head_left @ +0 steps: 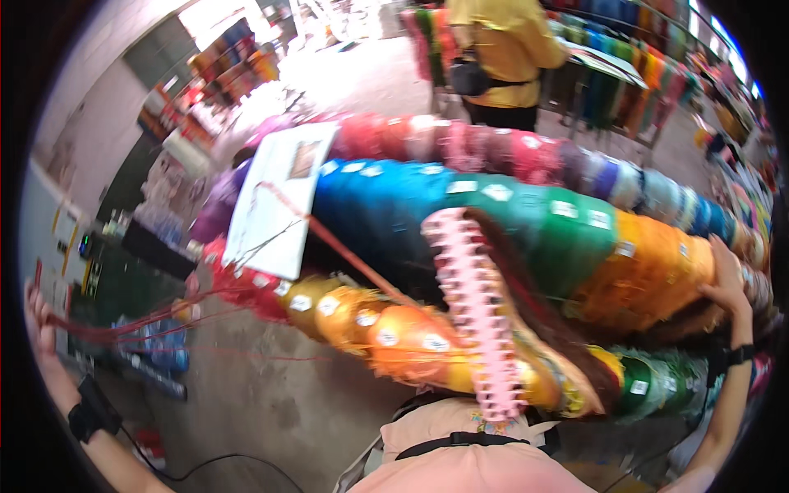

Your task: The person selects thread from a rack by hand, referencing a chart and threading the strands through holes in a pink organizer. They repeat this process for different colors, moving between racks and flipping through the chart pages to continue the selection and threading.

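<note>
At the far left, my left hand (41,316) is closed around a bunch of dark red yarn strands (123,330), which stretch right toward a rack of yarn hanks. Over at the far right, my right hand (727,279) lies against the end of the orange hanks (657,263), its fingers outstretched. Blue hanks (382,193) and green hanks (534,222) hang in the same row, with small white labels. Across the rack lies a pink strip with rows of pegs (472,304), beside dark brown yarn (526,287). A white card (275,205) rests on the left end, crossed by a red strand.
Nearest me runs a lower row of yellow and orange hanks (403,333). Behind, a person in a yellow top (501,57) stands by another yarn rack (608,90). Water bottles (164,341) stand at the left. A black cable (222,458) hangs near my left forearm.
</note>
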{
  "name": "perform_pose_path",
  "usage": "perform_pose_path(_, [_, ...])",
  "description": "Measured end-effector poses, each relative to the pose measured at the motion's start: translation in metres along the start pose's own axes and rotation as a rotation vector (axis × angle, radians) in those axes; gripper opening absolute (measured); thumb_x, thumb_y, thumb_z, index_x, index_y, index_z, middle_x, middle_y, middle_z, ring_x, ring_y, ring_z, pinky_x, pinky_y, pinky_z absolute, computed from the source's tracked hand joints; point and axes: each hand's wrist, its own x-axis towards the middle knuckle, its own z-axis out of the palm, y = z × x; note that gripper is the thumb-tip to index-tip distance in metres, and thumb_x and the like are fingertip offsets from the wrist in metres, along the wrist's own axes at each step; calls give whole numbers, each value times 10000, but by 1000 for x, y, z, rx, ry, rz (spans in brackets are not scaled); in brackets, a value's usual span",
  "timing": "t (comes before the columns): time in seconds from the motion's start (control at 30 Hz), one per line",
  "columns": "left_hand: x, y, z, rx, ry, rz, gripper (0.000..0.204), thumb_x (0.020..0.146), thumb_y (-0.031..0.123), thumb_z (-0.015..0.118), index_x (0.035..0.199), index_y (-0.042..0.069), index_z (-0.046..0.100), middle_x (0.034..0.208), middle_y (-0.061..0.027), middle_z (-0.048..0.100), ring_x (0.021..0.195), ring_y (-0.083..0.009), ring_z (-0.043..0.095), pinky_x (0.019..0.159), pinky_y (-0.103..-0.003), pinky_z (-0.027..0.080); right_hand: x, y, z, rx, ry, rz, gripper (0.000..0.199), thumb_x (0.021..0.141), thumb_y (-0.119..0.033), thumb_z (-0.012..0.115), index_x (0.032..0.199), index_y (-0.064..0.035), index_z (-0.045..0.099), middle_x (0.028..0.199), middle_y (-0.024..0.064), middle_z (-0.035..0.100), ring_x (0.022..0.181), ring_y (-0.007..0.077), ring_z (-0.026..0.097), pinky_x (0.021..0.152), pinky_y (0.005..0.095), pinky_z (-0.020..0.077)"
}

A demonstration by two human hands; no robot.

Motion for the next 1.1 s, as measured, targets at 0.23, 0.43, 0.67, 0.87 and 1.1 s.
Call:
perform_pose_path(0.23, [-148,-103,172,696,-1398,-516,243,822,251,481,698,52,544,540,46,435,449,-35,361,401,-196,274,57,-230,-95,830,208,-105,277,761,-35,481,1037,-26,484,993,76,474,907,160,455,829,246,332])
perform_pose_path(0.43, [-141,-117,157,385,-1491,-707,275,858,221,454,660,43,526,538,67,394,488,-18,303,432,-188,231,105,-588,-102,1159,-197,-1111,328,689,1,550,1014,14,507,911,126,530,656,110,516,546,216,411])
perform_pose_path(0.67, [-111,-105,103,255,-1123,-619,273,842,190,448,611,43,463,496,57,357,371,-11,224,341,-188,143,111,-694,-116,1377,-669,-1000,157,664,-71,551,713,79,556,539,109,541,484,155,536,451,281,419])
perform_pose_path(0.87, [-103,-120,55,-350,-1071,-396,245,872,229,421,821,3,500,468,86,242,376,-9,186,350,-180,135,120,-685,-183,1357,-443,-1063,136,714,-63,553,770,60,566,596,73,548,509,107,519,454,228,405])
perform_pose_path(1.1, [-119,-219,10,-494,-777,-502,233,849,234,477,828,9,533,486,76,275,412,-27,221,388,-194,170,143,-636,-212,1501,-230,-916,138,730,-57,531,793,64,555,634,85,546,549,118,517,501,242,406])
